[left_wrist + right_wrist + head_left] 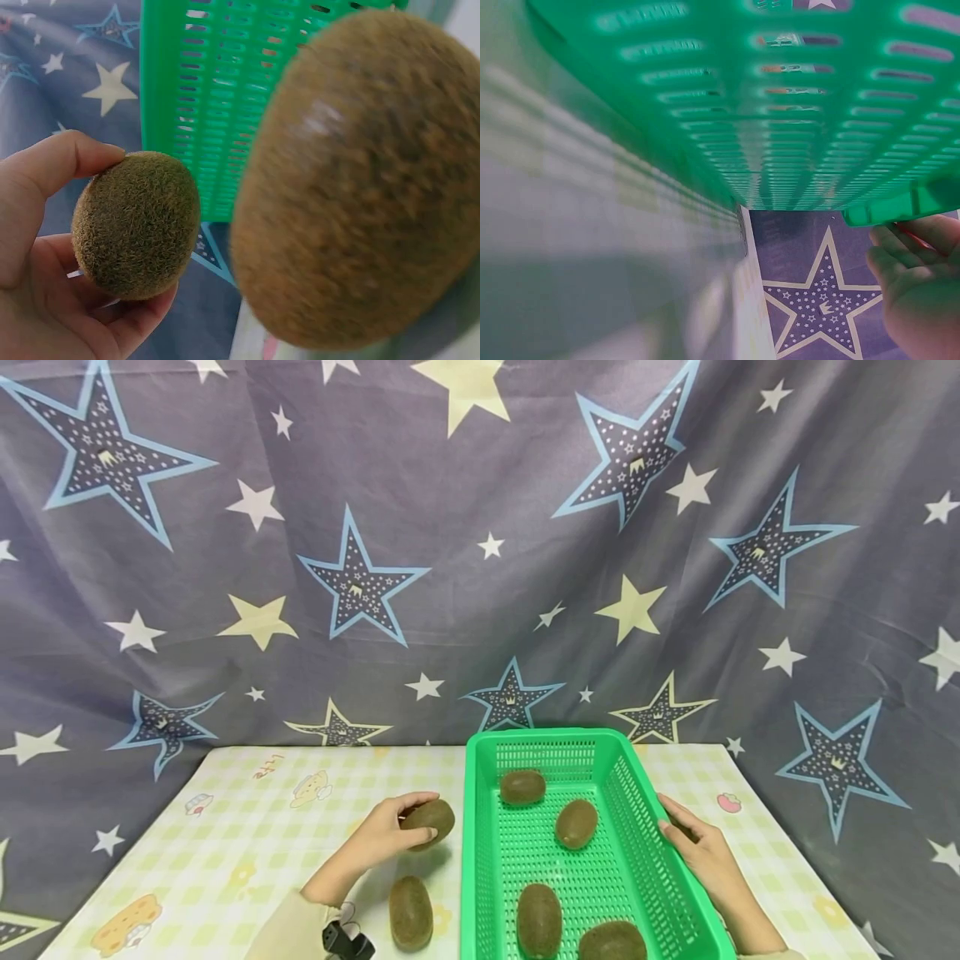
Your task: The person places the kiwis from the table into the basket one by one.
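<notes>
A brown, fuzzy kiwi [429,823] is pinched between the thumb and fingers of my left hand [381,837], just left of the green plastic basket [471,827]. In the left wrist view my left hand [60,247] grips that same kiwi [137,225] at its sides. Another kiwi [411,913] lies on the table nearer to me and looms large and close in the left wrist view. At the basket's right rim, my right hand [708,853] holds the edge. The right wrist view has my right hand [922,285] beneath the rim, its thumb hidden.
Several kiwis lie spread inside the basket, among them one kiwi [522,787] at the far end and another kiwi [539,920] nearer. A green-and-white checked cloth [247,843] covers the table. Behind it hangs a dark star-patterned curtain [465,527].
</notes>
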Tool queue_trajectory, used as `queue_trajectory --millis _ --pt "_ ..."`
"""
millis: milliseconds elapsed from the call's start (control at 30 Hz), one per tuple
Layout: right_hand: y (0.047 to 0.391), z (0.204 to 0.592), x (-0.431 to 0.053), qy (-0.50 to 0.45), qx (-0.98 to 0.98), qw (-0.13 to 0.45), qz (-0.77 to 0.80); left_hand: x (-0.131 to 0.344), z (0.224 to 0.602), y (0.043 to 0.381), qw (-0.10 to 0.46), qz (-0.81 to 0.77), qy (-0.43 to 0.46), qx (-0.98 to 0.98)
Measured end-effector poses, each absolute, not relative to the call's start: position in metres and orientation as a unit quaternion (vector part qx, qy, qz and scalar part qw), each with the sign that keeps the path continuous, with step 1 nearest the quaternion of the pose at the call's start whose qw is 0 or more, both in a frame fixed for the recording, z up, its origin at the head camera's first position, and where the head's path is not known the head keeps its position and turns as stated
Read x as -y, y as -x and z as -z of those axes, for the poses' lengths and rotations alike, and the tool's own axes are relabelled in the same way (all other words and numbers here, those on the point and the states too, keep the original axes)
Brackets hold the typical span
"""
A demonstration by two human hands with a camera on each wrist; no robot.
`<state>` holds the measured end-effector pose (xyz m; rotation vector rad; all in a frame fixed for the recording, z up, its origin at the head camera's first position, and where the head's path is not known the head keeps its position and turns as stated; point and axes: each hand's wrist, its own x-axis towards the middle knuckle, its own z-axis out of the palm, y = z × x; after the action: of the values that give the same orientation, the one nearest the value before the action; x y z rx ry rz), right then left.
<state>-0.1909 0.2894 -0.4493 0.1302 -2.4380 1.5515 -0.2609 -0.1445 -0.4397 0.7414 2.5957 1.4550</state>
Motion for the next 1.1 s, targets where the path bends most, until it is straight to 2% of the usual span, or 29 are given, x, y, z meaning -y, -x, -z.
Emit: queue_trajectory --millis 1100 --pt "0.190 0.450 -0.289 -0.051 0.834 0.133 -0.533 0.125 0.415 0.250 0.022 -0.515 -0.266 -0.814"
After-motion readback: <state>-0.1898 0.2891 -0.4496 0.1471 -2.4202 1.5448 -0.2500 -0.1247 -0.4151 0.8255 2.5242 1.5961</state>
